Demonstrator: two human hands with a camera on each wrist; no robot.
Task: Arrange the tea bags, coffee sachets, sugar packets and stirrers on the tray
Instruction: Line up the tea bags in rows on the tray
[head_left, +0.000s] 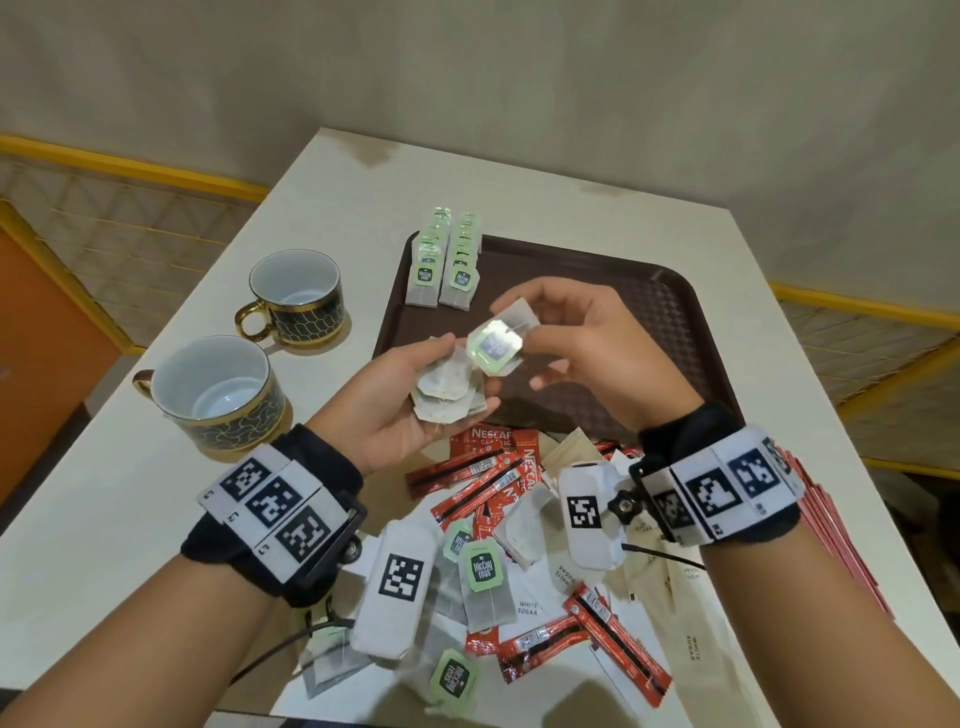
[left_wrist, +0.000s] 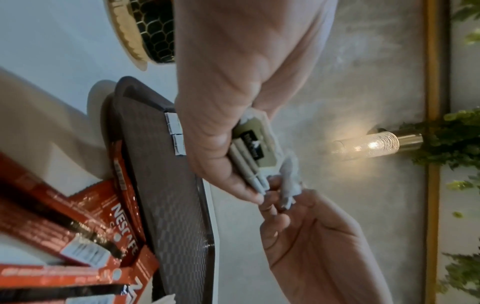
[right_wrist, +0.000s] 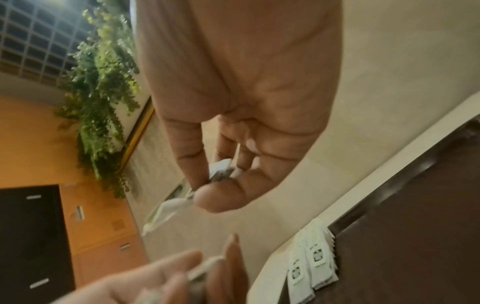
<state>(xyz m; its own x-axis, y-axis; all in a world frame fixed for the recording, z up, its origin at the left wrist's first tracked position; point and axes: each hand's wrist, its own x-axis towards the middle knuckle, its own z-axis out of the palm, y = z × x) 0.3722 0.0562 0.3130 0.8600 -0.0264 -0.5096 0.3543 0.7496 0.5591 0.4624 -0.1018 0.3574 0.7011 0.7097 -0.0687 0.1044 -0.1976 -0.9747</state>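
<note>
Both hands hover above the near left part of the brown tray (head_left: 670, 306). My left hand (head_left: 415, 395) holds a small stack of tea bags (head_left: 449, 392) in its palm, thumb on top; in the left wrist view the stack of tea bags (left_wrist: 253, 162) sits under the thumb. My right hand (head_left: 566, 343) pinches one tea bag (head_left: 496, 345) by its green tag, just above the stack. Two rows of tea bags (head_left: 444, 265) lie at the tray's far left corner. A mixed pile of red coffee sachets (head_left: 483, 478), white sugar packets (head_left: 530, 608) and tea bags lies on the table in front of the tray.
Two dark, gold-rimmed cups (head_left: 296, 296) (head_left: 215, 389) stand on the white table left of the tray. A stack of red sachets (head_left: 831, 519) lies by my right wrist. Most of the tray's floor is bare. The table's edges drop off left and right.
</note>
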